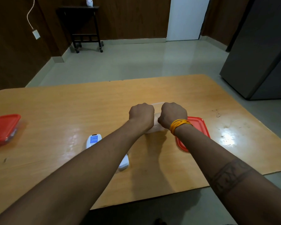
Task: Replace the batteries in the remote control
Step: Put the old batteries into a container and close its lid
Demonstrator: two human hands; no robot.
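Note:
A white remote control lies face down on the wooden table, its blue label showing; my left forearm crosses over its middle. Both hands hover over a clear plastic container at the table's centre. My left hand and my right hand are curled side by side over it, knuckles up. What the fingers grip is hidden beneath them. A red lid lies flat beside the container, partly under my right wrist. No batteries are visible.
A second container with a red lid sits at the table's left edge. A dark wheeled side table stands by the far wall. A grey refrigerator stands to the right of the table.

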